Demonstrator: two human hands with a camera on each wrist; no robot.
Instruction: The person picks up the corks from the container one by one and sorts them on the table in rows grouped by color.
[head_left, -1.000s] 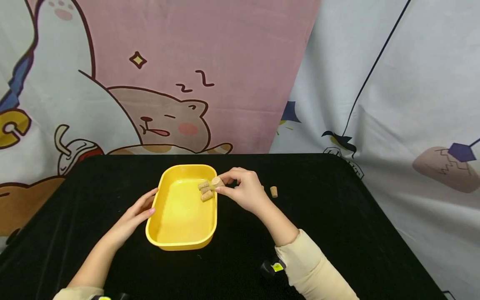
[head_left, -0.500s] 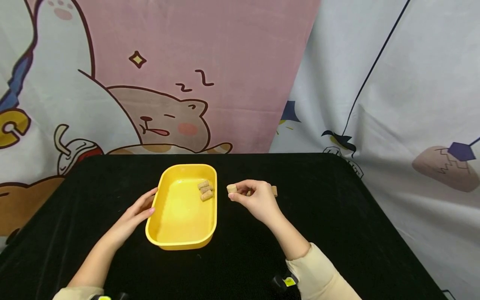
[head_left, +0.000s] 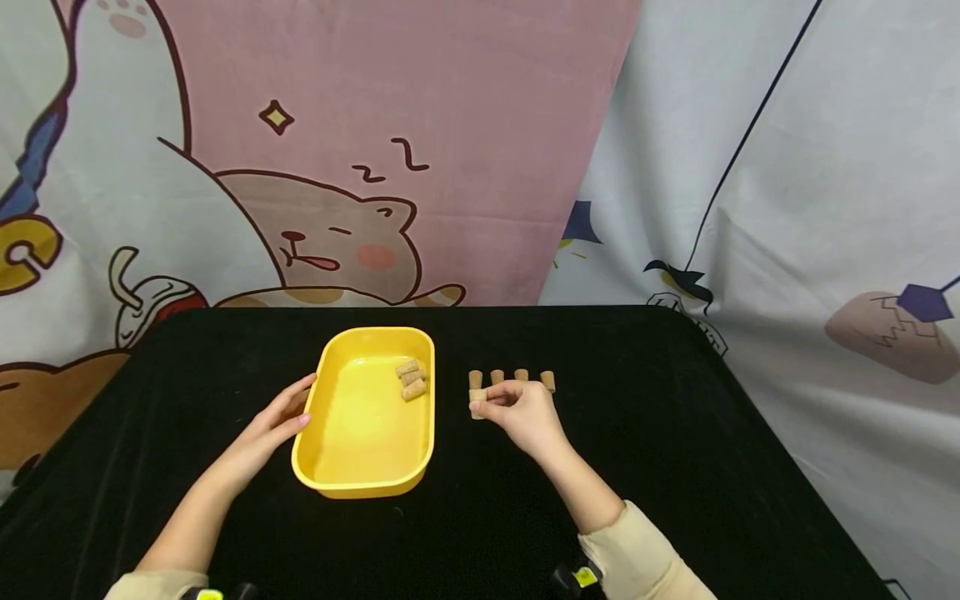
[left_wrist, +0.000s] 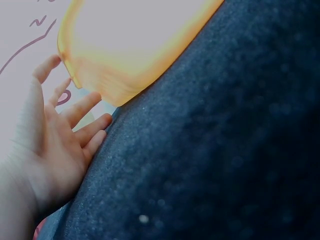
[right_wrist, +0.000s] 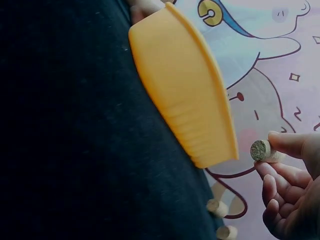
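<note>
Thumb and fingers of my right hand (head_left: 525,417) pinch a cork (head_left: 477,405) upright, in front of the left end of a row of standing corks (head_left: 521,376). The right wrist view shows the held cork's (right_wrist: 259,150) end face between thumb and fingertips. My left hand (head_left: 266,429) touches the left rim of a yellow tray (head_left: 363,488). Its fingers (left_wrist: 82,108) are spread and fairly straight against the tray wall in the left wrist view. Three corks (head_left: 413,390) lie on their sides inside the tray, near its right wall.
A black cloth (head_left: 637,467) covers the table. Behind the table's far edge hangs a printed curtain (head_left: 480,100) with cartoon animals. Two standing corks (right_wrist: 217,207) show low in the right wrist view.
My right hand has carried the cork from above the tray's right rim rightward and down, to the front of the cork row. The left hand and tray have stayed in place.
</note>
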